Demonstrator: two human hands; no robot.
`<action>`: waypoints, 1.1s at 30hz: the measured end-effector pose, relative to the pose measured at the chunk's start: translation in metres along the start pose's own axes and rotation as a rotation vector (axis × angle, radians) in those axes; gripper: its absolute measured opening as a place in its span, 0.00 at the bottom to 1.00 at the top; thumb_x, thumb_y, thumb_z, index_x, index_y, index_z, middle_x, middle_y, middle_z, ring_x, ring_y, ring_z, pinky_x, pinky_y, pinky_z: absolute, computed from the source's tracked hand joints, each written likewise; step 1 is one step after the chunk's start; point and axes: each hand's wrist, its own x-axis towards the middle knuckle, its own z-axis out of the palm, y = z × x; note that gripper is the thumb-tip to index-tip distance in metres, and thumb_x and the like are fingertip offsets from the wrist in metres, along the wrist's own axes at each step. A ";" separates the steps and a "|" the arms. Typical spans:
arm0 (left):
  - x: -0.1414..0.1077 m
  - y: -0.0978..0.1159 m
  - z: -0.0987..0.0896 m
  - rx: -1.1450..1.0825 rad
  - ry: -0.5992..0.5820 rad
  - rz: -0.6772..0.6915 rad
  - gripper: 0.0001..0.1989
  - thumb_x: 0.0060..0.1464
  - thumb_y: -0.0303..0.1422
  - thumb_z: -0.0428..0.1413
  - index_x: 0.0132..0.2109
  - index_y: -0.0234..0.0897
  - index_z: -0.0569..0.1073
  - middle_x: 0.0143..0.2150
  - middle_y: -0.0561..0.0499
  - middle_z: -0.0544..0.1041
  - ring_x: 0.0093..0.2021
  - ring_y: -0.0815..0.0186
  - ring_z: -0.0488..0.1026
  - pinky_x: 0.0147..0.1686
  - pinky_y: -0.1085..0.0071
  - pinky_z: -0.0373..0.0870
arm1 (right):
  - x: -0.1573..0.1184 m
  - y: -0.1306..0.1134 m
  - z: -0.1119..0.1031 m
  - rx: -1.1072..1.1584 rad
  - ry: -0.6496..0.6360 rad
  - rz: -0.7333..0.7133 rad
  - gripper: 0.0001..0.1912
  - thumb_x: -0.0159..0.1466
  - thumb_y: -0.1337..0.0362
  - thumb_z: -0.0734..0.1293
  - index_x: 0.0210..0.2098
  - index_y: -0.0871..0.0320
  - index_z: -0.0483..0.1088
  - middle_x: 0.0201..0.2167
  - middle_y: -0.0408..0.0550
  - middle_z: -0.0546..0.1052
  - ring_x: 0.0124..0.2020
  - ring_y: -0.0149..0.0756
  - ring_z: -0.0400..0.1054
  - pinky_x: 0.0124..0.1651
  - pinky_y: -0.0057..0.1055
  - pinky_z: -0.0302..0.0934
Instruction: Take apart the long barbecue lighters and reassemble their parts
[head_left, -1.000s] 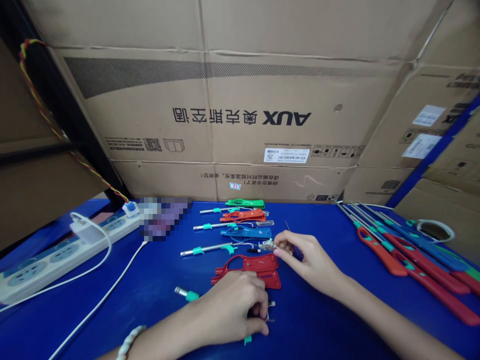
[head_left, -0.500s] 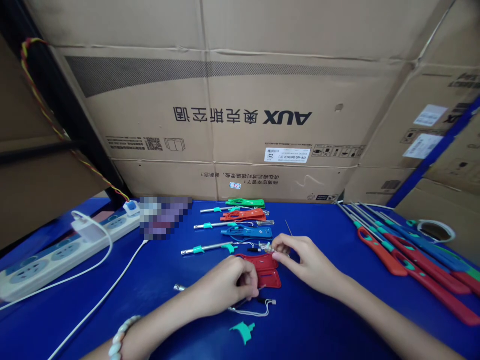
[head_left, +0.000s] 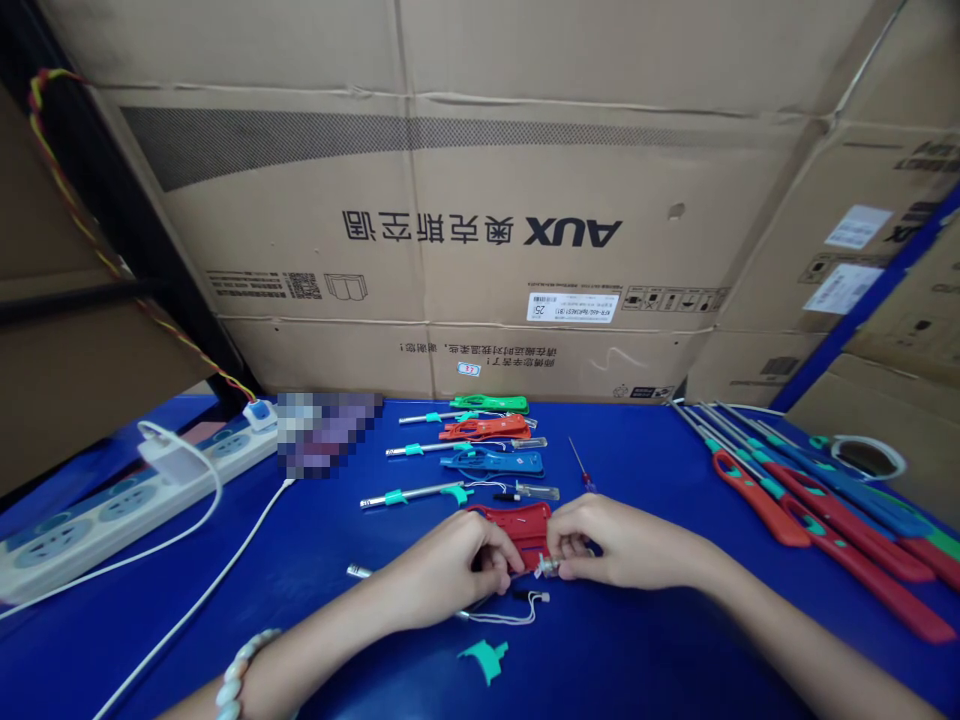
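Observation:
My right hand pinches a small clear part with a metal end over the lower edge of a red handle shell. Close on its left, my left hand has its fingers curled in at the shell's lower left; what they hold is too small to make out. Below my fingers lie white wires with a black piece. A metal tube end shows left of my left hand. Nearer the front lies a loose teal clip.
Green, orange and blue shells lie behind with metal tubes. A screwdriver lies behind my right hand. Several lighters are at right, a power strip at left, cardboard behind.
My right hand has moved down and toward me with the small clear part, from behind the red shell to beside my left hand. The screwdriver and a clear piece behind it now show more fully.

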 end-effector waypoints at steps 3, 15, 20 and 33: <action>0.000 0.004 -0.001 0.003 -0.006 -0.019 0.13 0.48 0.21 0.51 0.37 0.31 0.78 0.25 0.55 0.73 0.23 0.74 0.62 0.23 0.81 0.57 | 0.000 0.000 0.001 -0.005 -0.011 0.005 0.05 0.59 0.71 0.67 0.28 0.59 0.68 0.24 0.38 0.69 0.24 0.27 0.62 0.29 0.23 0.55; -0.001 -0.002 0.000 -0.049 -0.028 0.014 0.08 0.51 0.25 0.51 0.36 0.32 0.75 0.27 0.55 0.71 0.27 0.72 0.65 0.26 0.79 0.59 | 0.001 0.001 0.001 -0.003 -0.038 0.010 0.05 0.60 0.68 0.67 0.28 0.59 0.68 0.25 0.39 0.68 0.25 0.27 0.61 0.30 0.23 0.54; -0.001 -0.001 0.002 -0.026 -0.028 0.004 0.07 0.52 0.28 0.51 0.34 0.32 0.74 0.26 0.55 0.71 0.26 0.72 0.63 0.25 0.79 0.57 | 0.001 -0.001 0.001 0.017 -0.033 -0.007 0.04 0.61 0.68 0.67 0.29 0.59 0.68 0.26 0.39 0.69 0.27 0.27 0.62 0.31 0.23 0.55; 0.000 -0.001 0.006 -0.043 -0.013 0.015 0.07 0.49 0.24 0.50 0.32 0.32 0.73 0.25 0.56 0.69 0.25 0.73 0.62 0.24 0.79 0.57 | 0.001 -0.008 0.002 0.022 -0.038 -0.020 0.03 0.60 0.69 0.67 0.30 0.59 0.69 0.26 0.39 0.69 0.27 0.28 0.62 0.33 0.24 0.55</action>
